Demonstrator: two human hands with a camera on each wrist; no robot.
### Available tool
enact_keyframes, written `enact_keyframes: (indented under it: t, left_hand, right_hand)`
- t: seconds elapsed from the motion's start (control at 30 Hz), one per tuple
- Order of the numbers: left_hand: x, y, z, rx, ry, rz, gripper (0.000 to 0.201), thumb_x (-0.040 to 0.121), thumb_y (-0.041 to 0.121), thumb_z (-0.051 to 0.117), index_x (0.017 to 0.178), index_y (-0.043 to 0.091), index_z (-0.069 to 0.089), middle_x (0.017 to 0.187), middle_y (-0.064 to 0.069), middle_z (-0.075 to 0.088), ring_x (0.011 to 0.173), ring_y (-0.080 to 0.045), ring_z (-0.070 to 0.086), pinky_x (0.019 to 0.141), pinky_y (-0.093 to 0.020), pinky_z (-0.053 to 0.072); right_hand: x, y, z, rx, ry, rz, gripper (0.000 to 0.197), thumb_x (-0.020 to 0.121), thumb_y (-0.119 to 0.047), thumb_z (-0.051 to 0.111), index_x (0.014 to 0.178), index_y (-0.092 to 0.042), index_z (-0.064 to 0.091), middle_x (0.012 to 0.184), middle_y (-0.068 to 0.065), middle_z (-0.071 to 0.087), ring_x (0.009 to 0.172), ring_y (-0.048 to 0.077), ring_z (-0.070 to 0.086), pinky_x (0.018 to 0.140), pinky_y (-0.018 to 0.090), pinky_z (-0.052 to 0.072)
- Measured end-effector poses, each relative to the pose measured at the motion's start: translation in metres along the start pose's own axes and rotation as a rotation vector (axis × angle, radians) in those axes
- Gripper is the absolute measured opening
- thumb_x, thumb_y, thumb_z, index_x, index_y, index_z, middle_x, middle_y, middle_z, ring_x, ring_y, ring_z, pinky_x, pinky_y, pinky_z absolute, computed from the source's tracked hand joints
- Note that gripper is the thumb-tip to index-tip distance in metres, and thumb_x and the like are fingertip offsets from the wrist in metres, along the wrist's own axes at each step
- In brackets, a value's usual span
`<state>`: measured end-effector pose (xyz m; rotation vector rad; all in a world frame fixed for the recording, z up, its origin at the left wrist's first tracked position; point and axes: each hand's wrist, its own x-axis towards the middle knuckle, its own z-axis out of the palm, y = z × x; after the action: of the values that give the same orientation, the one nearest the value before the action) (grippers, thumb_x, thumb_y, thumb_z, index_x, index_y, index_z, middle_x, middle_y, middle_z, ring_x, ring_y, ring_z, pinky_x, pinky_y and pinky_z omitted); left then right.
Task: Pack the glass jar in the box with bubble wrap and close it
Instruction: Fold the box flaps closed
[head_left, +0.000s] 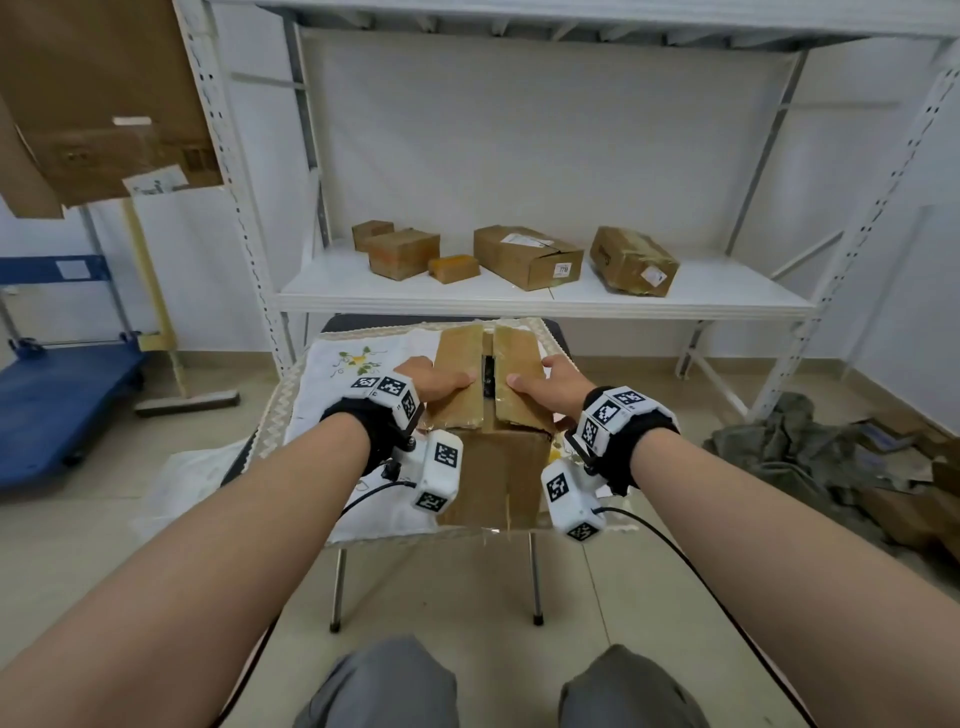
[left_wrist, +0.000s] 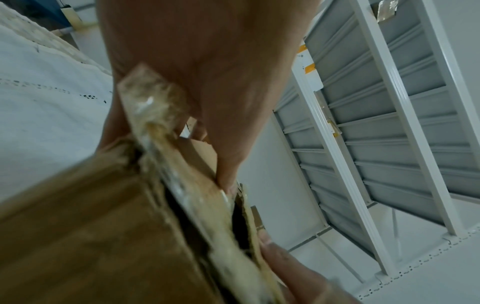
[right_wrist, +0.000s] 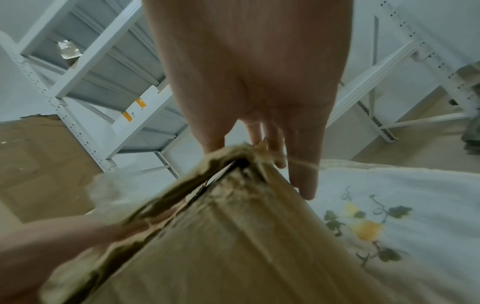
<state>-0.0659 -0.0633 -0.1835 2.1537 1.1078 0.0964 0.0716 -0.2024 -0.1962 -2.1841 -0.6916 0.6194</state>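
A brown cardboard box (head_left: 498, 467) stands on a small table with its two top flaps folded down. A narrow dark gap (head_left: 488, 371) is left between the flaps. My left hand (head_left: 441, 382) presses the left flap (head_left: 457, 353), thumb along its top and fingers over the box's left side. My right hand (head_left: 550, 387) presses the right flap (head_left: 522, 348) the same way, its fingers (right_wrist: 303, 154) straight down the right side. The left wrist view shows my thumb (left_wrist: 228, 144) lying on the taped flap edge (left_wrist: 182, 164). The jar and the bubble wrap are hidden inside.
The table wears a white embroidered cloth (head_left: 358, 364). Behind it a white metal shelf (head_left: 545, 304) carries several cardboard boxes. A blue cart (head_left: 62, 395) stands at the left. Crumpled cloth and cardboard (head_left: 810, 457) lie on the floor to the right.
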Motion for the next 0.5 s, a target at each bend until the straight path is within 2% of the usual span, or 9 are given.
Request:
enact_keyframes:
  t: [0.13, 0.23, 0.3, 0.37, 0.4, 0.5]
  left_hand:
    - [-0.021, 0.008, -0.001, -0.01, 0.031, 0.016, 0.077, 0.088, 0.059, 0.056, 0.143, 0.007, 0.042, 0.144, -0.012, 0.049, 0.127, -0.03, 0.051, 0.095, -0.031, 0.04]
    - [-0.037, 0.01, -0.003, -0.049, 0.052, 0.02, 0.072, 0.094, 0.05, 0.053, 0.148, 0.007, 0.033, 0.152, -0.011, 0.039, 0.135, -0.031, 0.043, 0.092, -0.03, 0.037]
    - [-0.049, 0.013, -0.005, -0.05, 0.064, 0.043, 0.064, 0.096, 0.044, 0.052, 0.147, 0.007, 0.037, 0.15, -0.012, 0.041, 0.132, -0.031, 0.045, 0.085, -0.028, 0.037]
    - [-0.059, 0.017, -0.006, -0.021, 0.064, 0.084, 0.057, 0.097, 0.04, 0.053, 0.143, 0.008, 0.043, 0.146, -0.013, 0.046, 0.121, -0.03, 0.051, 0.083, -0.027, 0.036]
    - [-0.06, 0.018, -0.006, 0.013, 0.067, 0.11, 0.057, 0.097, 0.04, 0.053, 0.142, 0.008, 0.043, 0.145, -0.014, 0.047, 0.119, -0.03, 0.051, 0.085, -0.029, 0.037]
    - [-0.07, 0.023, -0.008, 0.07, 0.044, 0.105, 0.069, 0.095, 0.051, 0.051, 0.147, 0.008, 0.037, 0.151, -0.013, 0.041, 0.133, -0.031, 0.044, 0.1, -0.031, 0.037]
  right_hand:
    - [-0.016, -0.006, 0.004, -0.003, 0.04, -0.073, 0.079, 0.087, -0.046, 0.066, 0.149, -0.014, 0.03, 0.142, 0.007, 0.051, 0.126, 0.029, 0.053, 0.107, 0.042, 0.043]
    - [-0.028, -0.01, 0.007, -0.029, 0.041, -0.092, 0.067, 0.094, -0.043, 0.056, 0.15, -0.014, 0.034, 0.148, 0.008, 0.045, 0.134, 0.027, 0.045, 0.111, 0.035, 0.036]
    - [-0.035, -0.013, 0.007, -0.055, 0.03, -0.104, 0.064, 0.095, -0.044, 0.053, 0.149, -0.013, 0.037, 0.149, 0.008, 0.045, 0.134, 0.027, 0.046, 0.111, 0.036, 0.036]
    - [-0.041, -0.017, 0.007, -0.067, 0.015, -0.104, 0.064, 0.095, -0.045, 0.051, 0.148, -0.013, 0.038, 0.148, 0.008, 0.047, 0.131, 0.028, 0.048, 0.112, 0.04, 0.037]
    - [-0.041, -0.016, 0.007, -0.067, 0.011, -0.106, 0.064, 0.094, -0.045, 0.051, 0.148, -0.012, 0.037, 0.147, 0.009, 0.047, 0.131, 0.029, 0.049, 0.112, 0.041, 0.037]
    - [-0.056, -0.021, 0.001, -0.057, 0.005, -0.103, 0.063, 0.097, -0.042, 0.05, 0.149, -0.011, 0.034, 0.147, 0.01, 0.047, 0.127, 0.027, 0.051, 0.109, 0.037, 0.039]
